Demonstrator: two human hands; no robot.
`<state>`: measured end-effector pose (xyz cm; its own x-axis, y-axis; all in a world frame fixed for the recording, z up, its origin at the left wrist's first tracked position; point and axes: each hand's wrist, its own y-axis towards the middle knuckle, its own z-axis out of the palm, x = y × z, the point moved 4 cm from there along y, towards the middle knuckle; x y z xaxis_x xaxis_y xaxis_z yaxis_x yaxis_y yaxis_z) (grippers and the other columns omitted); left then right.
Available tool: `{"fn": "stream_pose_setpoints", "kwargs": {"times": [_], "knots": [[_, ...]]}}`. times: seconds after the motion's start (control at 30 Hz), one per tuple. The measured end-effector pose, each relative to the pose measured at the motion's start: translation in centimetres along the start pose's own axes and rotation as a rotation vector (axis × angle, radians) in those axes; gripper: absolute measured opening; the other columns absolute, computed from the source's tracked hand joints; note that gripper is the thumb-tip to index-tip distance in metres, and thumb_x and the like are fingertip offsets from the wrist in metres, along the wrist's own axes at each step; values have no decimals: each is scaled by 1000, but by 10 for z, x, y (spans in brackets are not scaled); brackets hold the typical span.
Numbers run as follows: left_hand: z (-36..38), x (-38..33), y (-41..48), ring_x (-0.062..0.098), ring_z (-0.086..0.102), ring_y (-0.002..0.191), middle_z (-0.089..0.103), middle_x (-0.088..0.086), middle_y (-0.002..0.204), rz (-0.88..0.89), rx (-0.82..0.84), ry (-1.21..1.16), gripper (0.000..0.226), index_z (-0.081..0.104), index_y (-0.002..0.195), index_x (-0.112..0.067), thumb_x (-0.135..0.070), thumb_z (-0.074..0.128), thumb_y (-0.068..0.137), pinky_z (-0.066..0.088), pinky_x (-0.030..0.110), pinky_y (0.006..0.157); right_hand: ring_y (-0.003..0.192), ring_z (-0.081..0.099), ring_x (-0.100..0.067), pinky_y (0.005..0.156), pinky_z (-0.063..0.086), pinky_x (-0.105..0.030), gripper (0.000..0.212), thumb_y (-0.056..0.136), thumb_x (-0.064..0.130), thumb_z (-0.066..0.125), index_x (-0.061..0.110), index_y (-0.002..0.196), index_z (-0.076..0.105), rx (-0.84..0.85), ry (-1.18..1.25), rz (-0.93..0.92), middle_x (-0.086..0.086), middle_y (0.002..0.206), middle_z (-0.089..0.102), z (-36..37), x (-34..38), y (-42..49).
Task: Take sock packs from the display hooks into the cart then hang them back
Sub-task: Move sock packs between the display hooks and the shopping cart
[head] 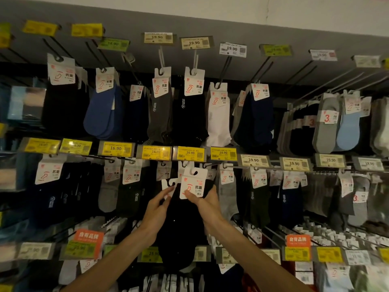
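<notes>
a: two hands up at the middle row. the right hand (207, 200) has the black sock pack (181, 228) by its white card (193, 183), thumb on the front, fingers curled behind, a firm pinch.

b: and the left hand (156, 209) is just beside it, fingertips and thumb nipping the lower edge of a second pack (167, 184), whose card sits half behind the first.

a: where's the pack against the hook?

b: just under the hooks (185, 164) of that row, cut-out near a hook tip, but i can't tell if it's on or off. the cart isn't in view.

a: i'd read this as hanging it back. what makes it clean?

b: keep the card upright and square to the hook, bring the cut-out to the tip, then slide it along the wire. grip the card only, so the socks hang free below. one pack at a time. the left hand is best used holding the neighbour clear.

a: the risk?

b: the cards overlap, so the hook could catch both or miss the hole. the light is dim too.

a: now the writing. the card says 抗菌, with a red foot outline beside it.

b: the yellow tag (190, 153) right above reads 16.90. the top-row tag (194, 42) reads 19.90.

a: down left, an orange sign (88, 236): 自有品牌. the lower tag (153, 253) looks like 25.90, partly hidden.

b: far right, a red 3 on a grey pack (327, 118). the finer print is too small to read.
</notes>
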<state>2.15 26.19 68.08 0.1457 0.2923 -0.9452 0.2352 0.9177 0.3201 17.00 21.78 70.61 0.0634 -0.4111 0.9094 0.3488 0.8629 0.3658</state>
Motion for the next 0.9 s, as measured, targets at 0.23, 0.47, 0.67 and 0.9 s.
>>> {"fn": "stream_pose_setpoints", "kwargs": {"times": [0.23, 0.47, 0.67, 0.9], "knots": [[-8, -3, 7, 8, 59, 107, 60, -2, 127, 120, -123, 161, 38, 61, 131, -32, -16, 36, 107, 51, 18, 79, 98, 66, -12, 79, 56, -29, 56, 80, 2, 76, 18, 126, 47, 19, -27, -26, -1, 111, 69, 1, 11, 8], [-26, -4, 20, 22, 59, 113, 59, 7, 130, 66, -197, 113, 34, 66, 124, -29, -16, 40, 106, 53, 30, 86, 99, 70, -21, 90, 56, -47, 51, 76, 2, 79, 17, 119, 56, 96, 22, -10, -5, 107, 73, 4, 17, 19], [-37, -9, 26, 24, 60, 111, 61, 5, 127, 70, -220, 70, 34, 68, 116, -35, -17, 41, 106, 53, 38, 94, 96, 71, -22, 88, 57, -45, 41, 76, 4, 80, 22, 103, 56, 91, 65, 33, -7, 106, 72, 7, 27, 27], [-50, -8, 26, 27, 63, 105, 61, 5, 125, 36, -235, 26, 33, 67, 120, -29, -15, 40, 106, 54, 45, 94, 98, 70, -22, 89, 56, -46, 58, 75, 6, 81, 17, 124, 51, 93, 79, 29, -7, 109, 72, 6, 22, 30]]}}
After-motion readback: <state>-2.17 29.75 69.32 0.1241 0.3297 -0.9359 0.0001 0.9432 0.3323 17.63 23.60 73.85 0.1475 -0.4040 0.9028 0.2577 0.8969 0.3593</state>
